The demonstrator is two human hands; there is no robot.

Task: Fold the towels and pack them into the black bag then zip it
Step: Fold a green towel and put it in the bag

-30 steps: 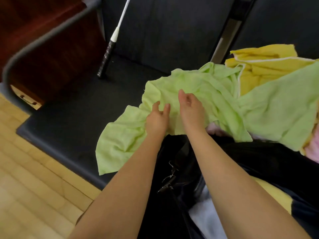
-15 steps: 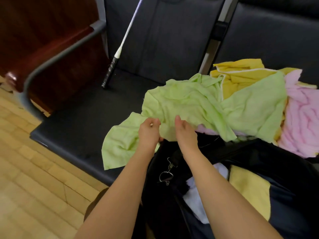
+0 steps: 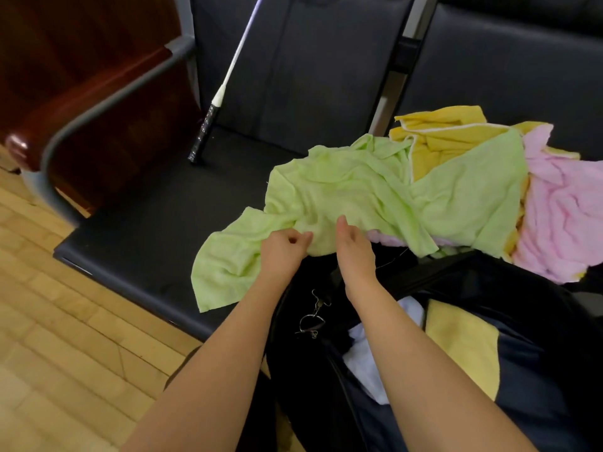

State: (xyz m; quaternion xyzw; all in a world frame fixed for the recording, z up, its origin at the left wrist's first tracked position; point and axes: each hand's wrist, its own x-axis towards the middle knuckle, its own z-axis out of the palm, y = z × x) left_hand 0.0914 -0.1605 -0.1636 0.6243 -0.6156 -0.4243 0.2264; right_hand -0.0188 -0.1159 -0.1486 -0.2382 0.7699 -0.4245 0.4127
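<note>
Hands have slid toward the near edge of the green towel (image 3: 352,190) over the last second. A second ago both lay up on the cloth near its middle; now the left hand (image 3: 282,252) pinches a bunch of that edge between thumb and curled fingers. The right hand (image 3: 354,247) rests just beside it with its thumb up, its fingers tucked under or behind the cloth, so I cannot tell whether it grips. The towel itself has hardly shifted on the seat (image 3: 156,230), which suggests the person is only finding an edge to lift and spread it, so folding of this one has not begun.

The towel lies crumpled just beyond the bag (image 3: 489,288), partly draped over a yellow towel (image 3: 437,135) and a pink towel (image 3: 561,216). The bag is open, with pale and yellow cloth showing inside. How much is packed cannot be judged, since the bag runs out of view and the arms cover part of its mouth. A metal clip (image 3: 313,318) hangs at its near side; the zip itself is hard to make out. A racket handle (image 3: 204,135) leans against the seat back, its head cut off at the top.
</note>
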